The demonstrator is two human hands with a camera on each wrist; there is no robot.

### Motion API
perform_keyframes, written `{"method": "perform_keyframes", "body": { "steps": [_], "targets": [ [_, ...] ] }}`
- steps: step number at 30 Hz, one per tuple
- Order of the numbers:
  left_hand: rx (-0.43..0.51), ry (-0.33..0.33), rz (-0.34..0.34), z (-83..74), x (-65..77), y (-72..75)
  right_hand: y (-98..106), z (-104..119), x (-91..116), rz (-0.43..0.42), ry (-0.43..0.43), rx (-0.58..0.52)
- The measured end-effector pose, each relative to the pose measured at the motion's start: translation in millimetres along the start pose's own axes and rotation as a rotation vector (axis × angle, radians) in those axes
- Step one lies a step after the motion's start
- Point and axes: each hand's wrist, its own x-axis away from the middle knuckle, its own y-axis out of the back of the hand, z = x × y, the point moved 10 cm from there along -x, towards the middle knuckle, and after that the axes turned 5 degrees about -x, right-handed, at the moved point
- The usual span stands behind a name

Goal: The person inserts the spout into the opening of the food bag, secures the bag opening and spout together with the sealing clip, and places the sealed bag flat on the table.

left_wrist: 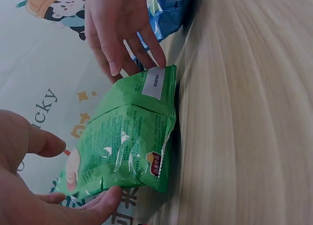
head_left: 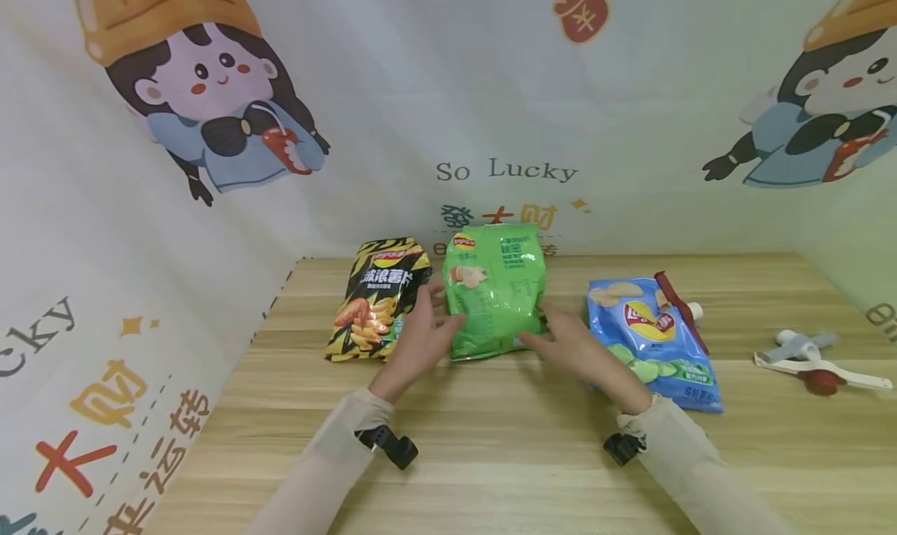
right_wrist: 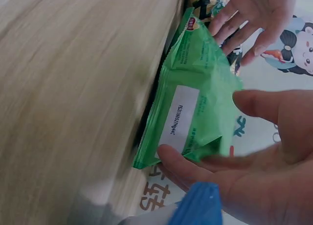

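Observation:
A green chip bag [head_left: 497,293] stands at the back of the table, its printed back showing in the wrist views. My left hand [head_left: 420,332] is at its left side, thumb and fingers spread loosely, fingertips right at the bag's edge. On the other side is my right hand [head_left: 571,348], fingers fairly straight, with a fingertip [right_wrist: 168,151] at the lower corner by the white label [right_wrist: 180,118]. Behind my left hand lies a black and yellow chip bag [head_left: 381,301]. A blue chip bag [head_left: 648,325] lies beyond my right hand, with a dark red sealing clip [head_left: 681,309] across its top edge.
Loose clips [head_left: 806,348], white and grey with a dark red part, lie at the far right of the wooden table [head_left: 483,457]. A printed cloth backdrop [head_left: 392,130] rises behind the table and along its sides.

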Motion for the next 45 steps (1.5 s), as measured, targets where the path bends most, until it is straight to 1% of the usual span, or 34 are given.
{"method": "perform_keyframes", "body": {
  "steps": [4,6,9,12,15,20,24,28,31,34,38,40,42,45],
  "targets": [
    [0.047,0.073,-0.014,8.5,-2.8,-1.5,5.1,-4.8,1.3,-0.035,-0.013,-0.032],
    [0.060,0.090,-0.008,11.4,-4.4,-3.8,7.2,-8.2,0.4,-0.035,-0.039,-0.047],
    [0.067,0.072,-0.002,11.0,-6.4,-6.4,8.9,-12.9,-1.4,-0.019,-0.095,-0.079],
    [0.063,0.031,-0.011,6.8,-5.8,-5.4,8.9,-18.8,-3.1,0.007,-0.157,-0.133],
    [0.057,0.003,-0.031,4.0,-5.6,-2.8,7.8,-23.2,-3.6,0.031,-0.187,-0.170],
    [0.057,-0.075,-0.077,-3.0,-7.5,1.9,8.8,-23.5,-4.1,0.053,-0.187,-0.198],
    [0.068,-0.147,-0.104,-11.9,-7.3,4.8,11.6,-25.1,-4.7,0.062,-0.196,-0.252],
    [0.070,-0.184,-0.091,-21.3,-4.2,6.4,16.4,-27.1,-4.0,0.054,-0.208,-0.299],
    [0.045,-0.206,-0.071,-29.8,0.3,8.7,20.8,-25.1,-2.1,0.051,-0.202,-0.316],
    [0.010,-0.258,-0.054,-42.0,7.1,11.9,25.4,-20.7,1.4,0.057,-0.187,-0.330],
    [-0.027,-0.351,-0.024,-59.4,15.2,12.5,33.6,-14.7,9.7,0.056,-0.162,-0.345],
    [-0.049,-0.400,-0.009,-68.0,21.7,11.9,36.0,-11.0,13.9,0.051,-0.139,-0.342],
    [-0.088,-0.458,0.003,-76.7,31.7,10.8,36.1,-6.2,16.3,0.046,-0.103,-0.329],
    [-0.157,-0.556,0.008,-91.1,53.1,9.0,33.3,1.0,17.7,0.036,-0.048,-0.285]
  ]
}}
